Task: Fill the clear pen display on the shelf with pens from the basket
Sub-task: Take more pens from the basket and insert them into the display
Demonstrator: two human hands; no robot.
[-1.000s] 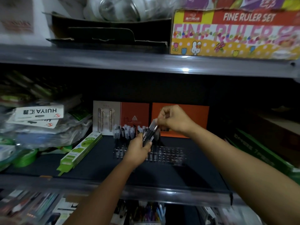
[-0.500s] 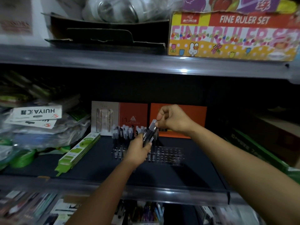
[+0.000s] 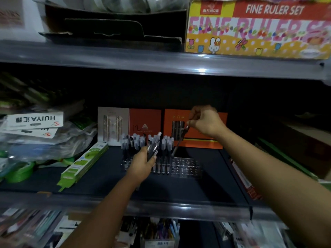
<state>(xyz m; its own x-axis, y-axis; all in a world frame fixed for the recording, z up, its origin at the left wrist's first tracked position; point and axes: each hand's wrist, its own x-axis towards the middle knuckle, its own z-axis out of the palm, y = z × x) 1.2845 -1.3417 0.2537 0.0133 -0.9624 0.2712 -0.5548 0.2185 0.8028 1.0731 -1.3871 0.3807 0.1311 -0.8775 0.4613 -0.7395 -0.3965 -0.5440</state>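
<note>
The clear pen display (image 3: 180, 167) stands mid-shelf. Behind it: three upright boxes (image 3: 145, 126). Left of it: a flat pack (image 3: 84, 163), then stacked bags (image 3: 46, 140). In its left rows: standing pens (image 3: 136, 142). On the shelf above, right of it: the ruler set box (image 3: 258, 29).

Your one head camera faces forward, slightly down, close into the middle shelf (image 3: 179, 204), wide-angle, both forearms visible.

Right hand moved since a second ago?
Yes. The right hand, pinching one pen, has shifted right, away from the left hand, to in front of the orange box.
</note>
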